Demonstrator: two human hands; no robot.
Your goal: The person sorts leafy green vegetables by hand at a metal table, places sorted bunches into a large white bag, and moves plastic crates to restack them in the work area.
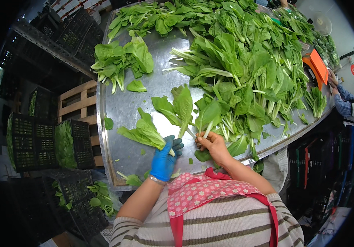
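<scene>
My left hand [166, 157], in a blue glove, holds a small bunch of leafy greens [144, 132] by its pale stem end, between thumb and palm, with the other fingers spread. My bare right hand [212, 145] pinches the white stem of a green leaf [208, 115] between thumb and fingers. Between and beyond my hands, loose leaves [183, 108] lie on the metal table [164, 81]. A big heap of leafy greens [251, 68] covers the right side, close to my right hand. A smaller pile of greens [123, 58] lies at the upper left.
Black plastic crates [35, 140] with greens stand left of the table, near a wooden pallet [82, 100]. An orange-topped scale [315, 68] sits at the table's right edge. Beside it are another person's hands and blue sleeve [343, 97]. Stacked dark crates [325, 166] stand at the right.
</scene>
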